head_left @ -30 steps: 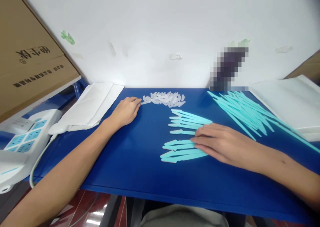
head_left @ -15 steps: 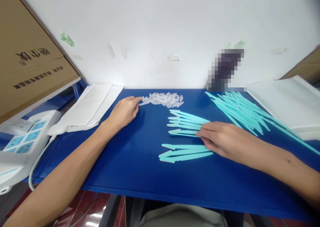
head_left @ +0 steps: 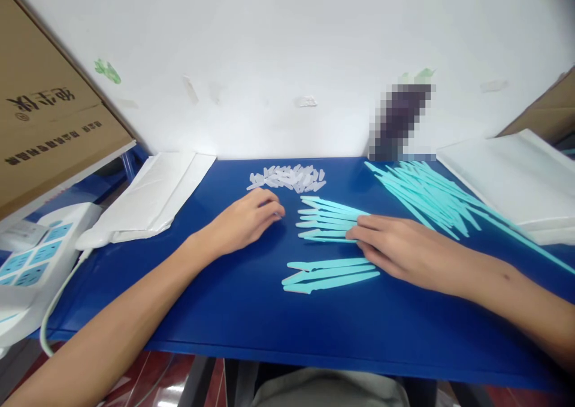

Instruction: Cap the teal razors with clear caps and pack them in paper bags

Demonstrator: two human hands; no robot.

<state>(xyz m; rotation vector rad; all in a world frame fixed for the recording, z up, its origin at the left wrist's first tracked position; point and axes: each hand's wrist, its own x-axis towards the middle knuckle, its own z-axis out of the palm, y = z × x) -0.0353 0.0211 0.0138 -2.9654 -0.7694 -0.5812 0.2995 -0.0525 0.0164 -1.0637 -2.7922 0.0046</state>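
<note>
My left hand (head_left: 249, 220) lies on the blue table (head_left: 242, 311) just below a small heap of clear plastic caps (head_left: 287, 178). Its fingers are curled with the tips pinched together; what they hold is too small to make out. My right hand (head_left: 395, 246) rests on the handle ends of a row of teal plastic sticks (head_left: 326, 218). Its thumb and forefinger pinch the lowest stick of that row (head_left: 321, 237). Three more teal sticks (head_left: 327, 274) lie together just below that hand.
A big loose pile of teal sticks (head_left: 426, 194) lies at the back right, beside a stack of white bags (head_left: 516, 179). More white bags (head_left: 153, 191) sit at the back left. A cardboard box (head_left: 45, 125) and a white power strip (head_left: 27, 257) stand at the far left.
My left hand left the edge of the cap heap and came right and nearer, fingers now curled. My right hand drew one stick up from the lower group to the upper row.
</note>
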